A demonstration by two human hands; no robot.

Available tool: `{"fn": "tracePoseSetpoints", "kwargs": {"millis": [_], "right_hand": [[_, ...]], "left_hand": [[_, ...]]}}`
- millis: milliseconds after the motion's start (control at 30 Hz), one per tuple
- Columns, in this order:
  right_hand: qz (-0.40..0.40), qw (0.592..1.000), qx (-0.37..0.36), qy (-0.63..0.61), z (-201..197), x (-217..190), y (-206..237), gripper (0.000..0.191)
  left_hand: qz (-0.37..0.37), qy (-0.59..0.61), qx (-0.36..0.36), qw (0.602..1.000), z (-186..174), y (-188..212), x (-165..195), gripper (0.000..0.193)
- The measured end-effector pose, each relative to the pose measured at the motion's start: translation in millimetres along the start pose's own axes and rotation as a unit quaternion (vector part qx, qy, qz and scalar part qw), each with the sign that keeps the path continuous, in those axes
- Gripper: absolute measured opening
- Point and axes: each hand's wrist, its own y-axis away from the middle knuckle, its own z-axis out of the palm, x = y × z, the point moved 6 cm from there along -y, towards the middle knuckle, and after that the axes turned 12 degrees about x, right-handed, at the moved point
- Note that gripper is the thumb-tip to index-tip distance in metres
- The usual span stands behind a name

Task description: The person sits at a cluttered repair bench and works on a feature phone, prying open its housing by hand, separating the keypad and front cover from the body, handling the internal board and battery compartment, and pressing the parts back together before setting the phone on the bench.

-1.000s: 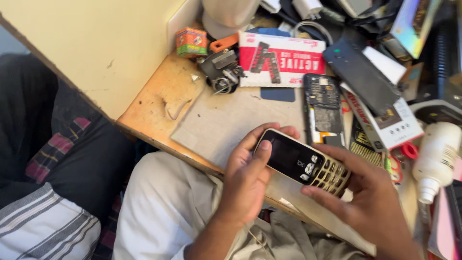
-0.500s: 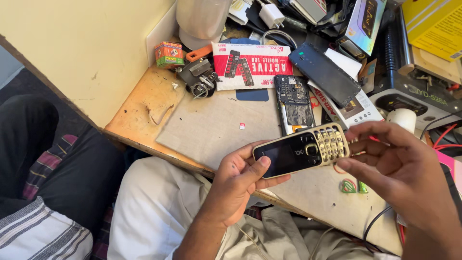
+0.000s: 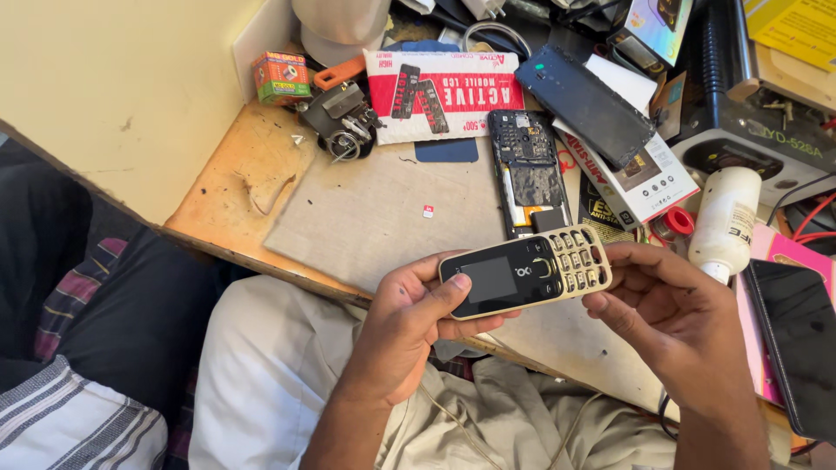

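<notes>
I hold a small keypad phone (image 3: 525, 271), black with a cream rim and keys, level above the desk's front edge. My left hand (image 3: 409, 331) grips its screen end, thumb lying on the dark screen. My right hand (image 3: 670, 309) holds the keypad end between fingertips. Just beyond the phone an opened phone (image 3: 526, 170) with its circuit board exposed lies on a grey mat (image 3: 383, 213).
The wooden desk (image 3: 235, 187) is crowded at the back: a red and white packet (image 3: 435, 91), a black phone back cover (image 3: 582, 103), printed boxes (image 3: 644, 178), a white bottle (image 3: 724, 222), a small colourful box (image 3: 281, 77). A dark smartphone (image 3: 799, 344) lies far right.
The keypad phone has swung from a slanted pose to nearly level and moved up and right. My right hand shifted to the keypad end; my left thumb now rests on the screen.
</notes>
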Motion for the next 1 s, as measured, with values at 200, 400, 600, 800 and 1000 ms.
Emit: {"fn": "tracePoseSetpoints", "kwargs": {"millis": [200, 400, 600, 800, 1000], "right_hand": [[0.004, 1.0, -0.008, -0.008, 2, 0, 4, 0.047], [0.064, 0.969, -0.031, -0.238, 33, -1, 15, 0.065], [0.074, 0.985, 0.086, -0.127, 35, 17, 31, 0.066], [0.107, 0.976, 0.086, -0.169, 32, 32, 39, 0.058], [0.136, 0.964, 0.095, -0.21, 30, 46, 48, 0.052]], "left_hand": [[-0.009, -0.015, 0.0, 1.0, -1, 1, -1, 0.041], [0.007, -0.046, 0.026, 0.999, -1, 0, -10, 0.04], [0.048, -0.104, 0.055, 0.992, -2, 2, -16, 0.035], [0.05, -0.137, 0.074, 0.987, -2, 1, -18, 0.032], [0.005, -0.195, 0.053, 0.979, 8, 4, -29, 0.033]]}}
